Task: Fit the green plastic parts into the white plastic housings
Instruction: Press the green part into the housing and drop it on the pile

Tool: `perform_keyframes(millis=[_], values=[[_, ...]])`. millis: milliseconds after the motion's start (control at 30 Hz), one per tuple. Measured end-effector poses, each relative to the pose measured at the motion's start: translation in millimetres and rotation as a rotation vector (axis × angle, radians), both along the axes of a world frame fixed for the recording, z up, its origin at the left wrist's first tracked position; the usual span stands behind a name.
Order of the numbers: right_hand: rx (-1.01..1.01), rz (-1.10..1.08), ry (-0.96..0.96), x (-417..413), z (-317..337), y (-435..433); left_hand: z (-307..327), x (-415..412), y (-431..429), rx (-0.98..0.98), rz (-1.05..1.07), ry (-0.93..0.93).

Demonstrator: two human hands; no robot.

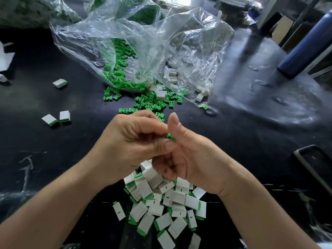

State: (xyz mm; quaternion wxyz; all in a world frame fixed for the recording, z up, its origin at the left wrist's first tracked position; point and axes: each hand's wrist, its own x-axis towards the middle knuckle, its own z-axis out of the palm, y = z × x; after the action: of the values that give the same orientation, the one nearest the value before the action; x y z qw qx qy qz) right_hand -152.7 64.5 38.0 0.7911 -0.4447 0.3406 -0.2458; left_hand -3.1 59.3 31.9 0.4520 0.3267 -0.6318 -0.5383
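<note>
Left hand (133,141): fingers curled in, with the index tip and thumb pinching a green part (170,136) that pokes out where the 2 hands meet.
Right hand (190,155): pressed against the left hand, its thumb pointing up just beside the green part. The other fingers are curled under the palm, and whether they hold anything cannot be told.
Finished pile (161,205): white housings with green ends showing, heaped on the worktop directly beneath the hands, on the side nearest the person.
Loose green parts (149,103): scattered on the worktop just beyond the hands, spilling from the mouth of the bag.
Clear plastic bag (143,42): crumpled and lying open toward the person, with more green parts inside on its left.
White housings (172,76): bunched inside the bag on its right, with a few lying among the loose green parts at the mouth.
Stray housings (64,116): 3 with green ends, well to the left of the hands. 2 lie side by side and 1 lies farther back.
Worktop (53,150): dark and scuffed.
Blue bottle (305,47): at the far right, well apart from the parts.
</note>
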Motion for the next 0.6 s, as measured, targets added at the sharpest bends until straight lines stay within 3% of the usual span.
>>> perform_keyframes(millis=[100,233,400,600], values=[[-0.012,0.037,-0.021,0.6,-0.8,-0.1,1.1,-0.6,0.0,0.007,-0.003,0.044],[-0.077,0.04,0.1,-3.0,-2.1,-1.0,3.2,0.2,0.0,-0.036,-0.031,0.096],[-0.119,0.034,0.171,-2.3,-2.6,3.0,1.7,3.5,-1.5,-0.143,-0.03,-0.056],[-0.104,0.053,0.208,-4.7,3.0,4.2,-1.1,5.7,-4.6,-0.032,-0.108,0.058]])
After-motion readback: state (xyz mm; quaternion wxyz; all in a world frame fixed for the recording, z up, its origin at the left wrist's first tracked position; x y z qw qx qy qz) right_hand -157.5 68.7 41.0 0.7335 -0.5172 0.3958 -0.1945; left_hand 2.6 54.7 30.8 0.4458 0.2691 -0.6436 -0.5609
